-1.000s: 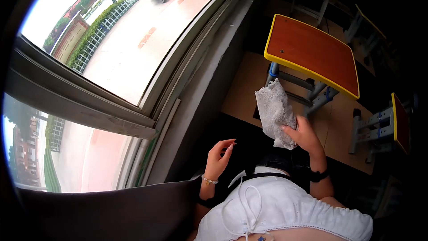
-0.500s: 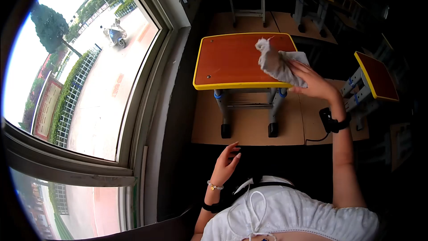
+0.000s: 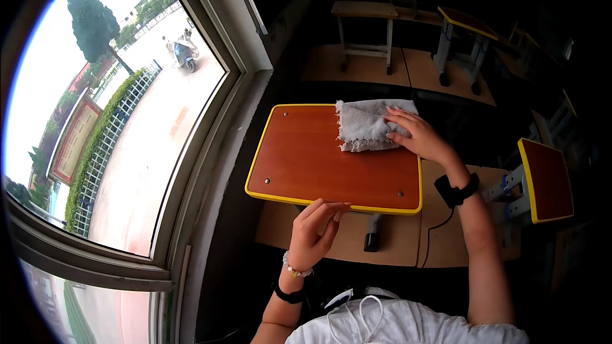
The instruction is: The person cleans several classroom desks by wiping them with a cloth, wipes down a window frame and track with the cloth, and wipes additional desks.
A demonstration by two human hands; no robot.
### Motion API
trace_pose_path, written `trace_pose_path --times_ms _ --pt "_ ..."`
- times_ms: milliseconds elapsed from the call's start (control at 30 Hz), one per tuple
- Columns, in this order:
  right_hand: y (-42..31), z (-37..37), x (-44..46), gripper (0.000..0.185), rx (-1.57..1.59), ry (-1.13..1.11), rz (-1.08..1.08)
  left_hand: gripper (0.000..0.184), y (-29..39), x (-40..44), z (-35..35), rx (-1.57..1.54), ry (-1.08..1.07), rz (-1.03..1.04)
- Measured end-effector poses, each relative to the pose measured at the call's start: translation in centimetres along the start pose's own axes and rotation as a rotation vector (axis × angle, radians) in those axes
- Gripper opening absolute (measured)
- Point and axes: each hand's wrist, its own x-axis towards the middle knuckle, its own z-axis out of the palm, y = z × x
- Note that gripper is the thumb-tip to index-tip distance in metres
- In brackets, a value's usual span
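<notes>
A grey-white cloth (image 3: pixel 366 121) with frayed edges lies folded over the far right part of a school desk's brown top (image 3: pixel 306 153). My right hand (image 3: pixel 421 139) rests flat on the cloth, fingers stretched out and the thumb apart. A dark band with a black device is on that wrist. At the desk's near yellow edge, my left hand (image 3: pixel 312 232) has loosely bent fingers, with the fingertips at the rim and the thumb apart below. It holds nothing that I can see, and a beaded bracelet circles its wrist.
On the left a large window (image 3: pixel 210 89) looks out on a paved yard with a parked scooter. Other desks stand behind, one pale-topped desk (image 3: pixel 363 9) among them. A brown-topped desk (image 3: pixel 547 178) is at the right. A black cable (image 3: pixel 428 242) hangs from my right wrist.
The view has shifted, and the desk appears lower and nearer. Under my right hand the bunched cloth now lies flatter, farther back on the desk. My left hand has come up to the near edge.
</notes>
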Motion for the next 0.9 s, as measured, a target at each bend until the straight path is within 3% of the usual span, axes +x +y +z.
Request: trace_pose_path --times_ms 133,167,300,400,567,700,800,900 --pt "-1.8 -0.3 -0.7 0.051 0.076 0.075 -0.012 0.040 -0.1 0.9 -0.4 0.670 0.057 0.098" --pt "-2.8 -0.9 -1.5 0.052 0.090 0.029 -0.012 0.047 -1.3 0.9 -0.5 0.703 0.013 0.006" --pt "-8.5 -2.1 -7.1 0.055 0.097 -0.111 0.024 0.062 -3.7 0.9 -0.8 0.853 -0.082 0.002" --pt "-12.7 -1.2 -10.5 0.061 0.023 -0.059 0.110 0.062 -3.8 0.9 -1.2 0.713 -0.079 0.032" --pt "-18.5 2.6 -10.6 0.066 -0.226 0.063 0.205 0.055 -3.7 0.4 -5.4 -0.159 -0.066 0.036" --pt "-22.8 6.8 -6.1 0.061 -0.172 0.084 0.061 0.049 -4.8 -0.9 -8.8 0.013 0.000 0.123" --pt "-25.8 11.3 -1.9 0.057 -0.145 0.141 -0.010 0.042 -5.5 -1.9 -12.1 0.416 0.040 0.144" --pt "-28.1 15.4 1.8 0.059 -0.194 0.223 -0.046 0.041 -7.7 -2.2 -14.3 0.547 0.165 0.066"
